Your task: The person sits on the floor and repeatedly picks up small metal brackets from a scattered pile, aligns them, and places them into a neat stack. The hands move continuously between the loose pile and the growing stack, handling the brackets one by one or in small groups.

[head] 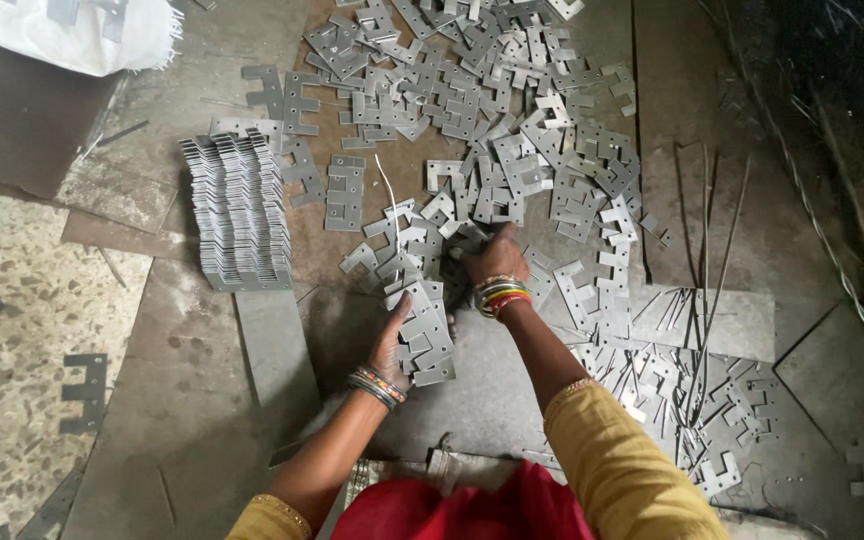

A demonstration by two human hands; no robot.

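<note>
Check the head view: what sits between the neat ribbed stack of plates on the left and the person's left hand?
In the head view, mostly bare metal floor sheet lies between the stacked plates and the left hand; a few loose plates lie near the hand.

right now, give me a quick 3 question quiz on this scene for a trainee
1. True or false: the left hand rests on a fanned bunch of flat metal plates.
2. Where is the neat ordered stack of plates? A) left of the hands B) right of the hands C) in the person's lap
3. What does the right hand reach into?

Key
1. True
2. A
3. The loose heap of plates spread over the floor ahead of the person; whether it grips one cannot be told.
</note>
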